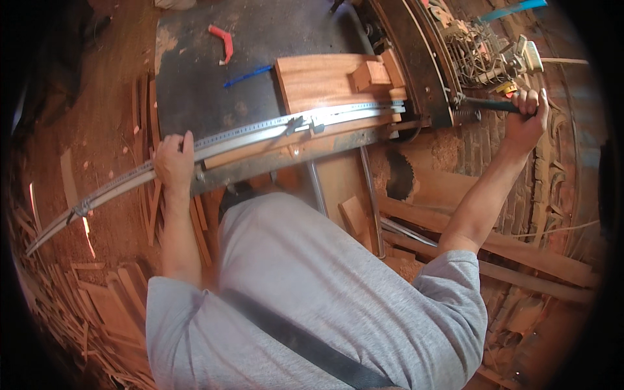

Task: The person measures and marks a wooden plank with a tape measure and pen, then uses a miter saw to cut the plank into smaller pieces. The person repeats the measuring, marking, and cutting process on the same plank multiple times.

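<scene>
My left hand [174,161] is closed around a long silver rail [244,133] with a measuring scale. This rail runs along the front edge of a dark machine table [195,84] and sticks out far to the left. Dark clamp-like stops [302,125] sit on its middle. Out at the right, my right hand [532,117] grips the end of a black handle [487,104] joined to the machine's side. Behind the rail a reddish wooden board [315,81] lies flat on the table, with a wooden block [370,76] at its right end.
On the table are a blue pen [247,76] and a red angled piece [224,44]. A wire basket of metal bits [478,55] stands at the far right. Below right is a dark toothed disc [398,174] among boards [539,257]. Wood strips [123,292] litter the lower left.
</scene>
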`<state>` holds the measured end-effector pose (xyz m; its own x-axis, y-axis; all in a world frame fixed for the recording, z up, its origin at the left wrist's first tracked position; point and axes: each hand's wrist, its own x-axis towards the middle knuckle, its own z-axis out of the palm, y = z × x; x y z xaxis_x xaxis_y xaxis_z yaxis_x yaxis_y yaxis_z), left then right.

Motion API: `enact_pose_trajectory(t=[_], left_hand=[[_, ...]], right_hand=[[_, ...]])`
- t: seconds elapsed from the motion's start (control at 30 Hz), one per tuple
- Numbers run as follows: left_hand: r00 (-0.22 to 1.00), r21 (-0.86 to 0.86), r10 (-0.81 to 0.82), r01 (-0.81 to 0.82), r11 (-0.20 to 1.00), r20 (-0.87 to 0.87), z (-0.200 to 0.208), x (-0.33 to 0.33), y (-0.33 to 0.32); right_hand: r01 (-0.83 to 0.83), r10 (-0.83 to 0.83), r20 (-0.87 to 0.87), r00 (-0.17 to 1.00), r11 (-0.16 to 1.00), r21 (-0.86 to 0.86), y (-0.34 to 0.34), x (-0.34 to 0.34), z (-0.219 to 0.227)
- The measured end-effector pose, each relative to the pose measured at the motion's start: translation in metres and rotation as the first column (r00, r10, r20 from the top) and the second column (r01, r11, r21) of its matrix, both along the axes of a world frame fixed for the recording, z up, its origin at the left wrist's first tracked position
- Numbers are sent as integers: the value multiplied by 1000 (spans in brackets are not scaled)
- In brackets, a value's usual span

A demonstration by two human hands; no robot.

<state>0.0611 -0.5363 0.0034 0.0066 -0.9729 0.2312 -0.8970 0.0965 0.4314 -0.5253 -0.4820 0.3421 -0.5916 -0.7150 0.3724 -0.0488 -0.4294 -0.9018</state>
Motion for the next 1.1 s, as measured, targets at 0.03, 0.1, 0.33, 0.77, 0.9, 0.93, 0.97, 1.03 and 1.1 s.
enact_pose_trajectory(t=[0.03, 0.1, 0.33, 0.77, 0.9, 0.93, 0.97, 1.03, 1.1], left_hand=[[1000, -4, -27, 27, 1000, 11, 0, 0, -3], [999, -37, -38, 38, 999, 10, 3, -4, -1], [997, 1, -56, 56, 998, -45, 12, -27, -9], [1000, -43, 5, -4, 999, 17, -7, -39, -4], [1000, -78, -12, 13, 997, 7, -12, -39, -1], [999, -86, -38, 38, 996, 2, -12, -40, -1], [998, -92, -61, 60, 994, -4, -12, -42, -1], [985, -56, -161, 158, 986, -60, -10, -54, 1], [973, -50, -230, 230, 972, 8, -4, -76, 8]], right_hand=[[-32, 32, 5, 999, 999, -4, -1, -3, -1], [4, -4, -4, 1000, 1000, -22, 0, 5, -2], [-12, 18, -147, 989, 999, 38, 4, 0, -20], [209, -191, -256, 947, 977, 44, 0, 5, -87], [105, -98, -214, 972, 994, 23, -6, -2, -88], [98, -89, -203, 975, 995, 34, -4, -5, -88], [87, -76, -194, 978, 995, 47, -3, -6, -85], [127, -113, -204, 972, 990, 61, -3, 3, -82], [108, -99, -197, 975, 994, 34, -9, -6, -89]])
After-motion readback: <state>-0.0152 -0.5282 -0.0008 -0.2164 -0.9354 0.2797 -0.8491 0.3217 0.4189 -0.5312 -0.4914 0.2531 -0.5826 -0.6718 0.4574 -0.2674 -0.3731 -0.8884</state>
